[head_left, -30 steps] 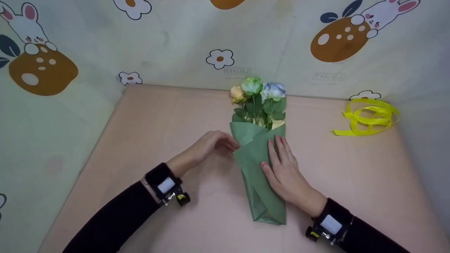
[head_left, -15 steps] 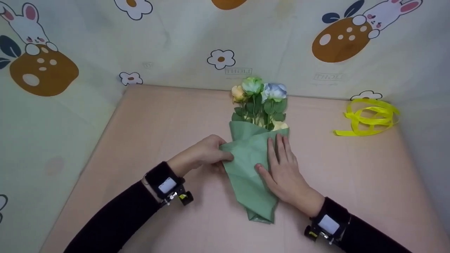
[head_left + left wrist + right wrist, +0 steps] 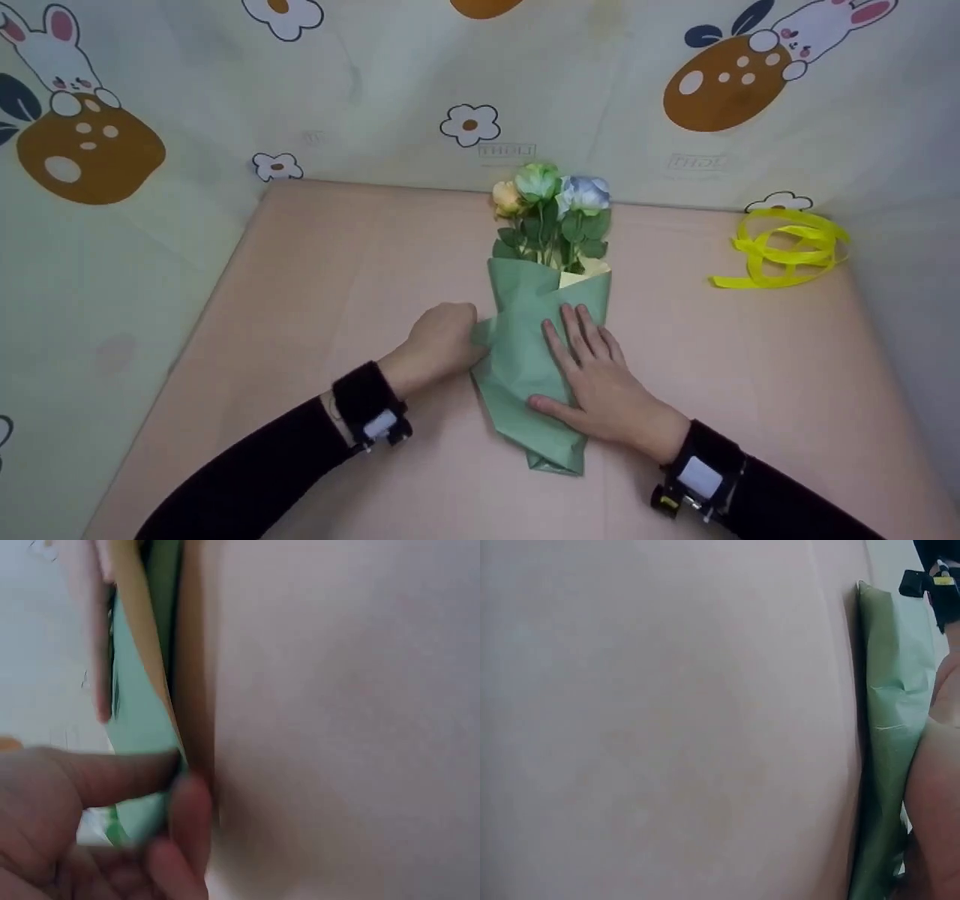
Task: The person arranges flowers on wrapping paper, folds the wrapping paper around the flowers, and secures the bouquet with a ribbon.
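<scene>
A left hand (image 3: 446, 337) pinches the near-side edge of green wrapping paper (image 3: 517, 360) between thumb and curled fingers, while the right hand (image 3: 604, 386), fingers straight and slightly apart, presses the front of the sheet and grips nothing. The wrapped bouquet lies in the middle of the pink counter (image 3: 360, 247), its yellow (image 3: 507, 199), pale green (image 3: 538, 182) and blue (image 3: 584, 196) blooms pointing toward the printed backdrop (image 3: 375, 97). From where one stands, the overlap looks the weak point: should the left hand's pinch slip or the right palm lift early, the stiff-looking paper could spring loose. A hard tug against that pressing palm might crease or tear the sheet, and too much weight could bend the stems or push the blooms askew. The coiled yellow ribbon (image 3: 739, 283), near the counter's far right corner, could perhaps be knocked by a careless sleeve. Faint boxed lettering (image 3: 507, 151) on the backdrop seems to spell "LIGHT" in reverse, though blur leaves it uncertain; no writing can be read on the paper, ribbon or wrist straps (image 3: 367, 401).
</scene>
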{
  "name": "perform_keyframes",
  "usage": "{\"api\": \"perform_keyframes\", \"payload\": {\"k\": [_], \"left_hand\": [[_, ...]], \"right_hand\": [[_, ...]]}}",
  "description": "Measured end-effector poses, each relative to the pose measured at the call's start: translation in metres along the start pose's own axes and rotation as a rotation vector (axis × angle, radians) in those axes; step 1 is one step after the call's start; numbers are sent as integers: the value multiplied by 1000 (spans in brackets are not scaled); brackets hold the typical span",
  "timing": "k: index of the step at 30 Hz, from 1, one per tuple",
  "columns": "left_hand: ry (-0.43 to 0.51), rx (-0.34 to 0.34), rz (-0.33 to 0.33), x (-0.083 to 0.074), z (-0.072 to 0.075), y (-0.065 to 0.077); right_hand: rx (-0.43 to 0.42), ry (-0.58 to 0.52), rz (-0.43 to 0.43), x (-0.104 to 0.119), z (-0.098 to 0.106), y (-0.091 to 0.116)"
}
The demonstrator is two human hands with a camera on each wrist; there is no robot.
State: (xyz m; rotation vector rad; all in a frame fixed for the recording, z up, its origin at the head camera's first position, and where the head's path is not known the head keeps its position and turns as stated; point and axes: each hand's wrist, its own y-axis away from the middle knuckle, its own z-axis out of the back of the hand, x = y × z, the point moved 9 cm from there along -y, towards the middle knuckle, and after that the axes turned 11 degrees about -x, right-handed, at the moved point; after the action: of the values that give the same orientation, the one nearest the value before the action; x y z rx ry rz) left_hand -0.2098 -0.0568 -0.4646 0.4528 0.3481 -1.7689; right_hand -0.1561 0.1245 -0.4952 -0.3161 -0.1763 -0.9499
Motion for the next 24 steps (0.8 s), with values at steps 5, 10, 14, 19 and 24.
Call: {"api": "perform_keyframes", "payload": {"k": [5,10,14,19,24], "left_hand": [[-404,-183,-465,-70,-8,41],[-507,13,-727,-101,-44,75],[-562,37,-745,-102,-50,81],[-480,29,-720,-103,-46,81],[-484,-43,-641,-95,-39,71]], "right_hand": [[42,7,13,-3,-5,0],[78,-4,53,-6,-4,-2],[131,-28,17,-21,-2,-11],[144,-33,-49,-45,3,-28],[159,-59,-43,-50,5,-39]]}}
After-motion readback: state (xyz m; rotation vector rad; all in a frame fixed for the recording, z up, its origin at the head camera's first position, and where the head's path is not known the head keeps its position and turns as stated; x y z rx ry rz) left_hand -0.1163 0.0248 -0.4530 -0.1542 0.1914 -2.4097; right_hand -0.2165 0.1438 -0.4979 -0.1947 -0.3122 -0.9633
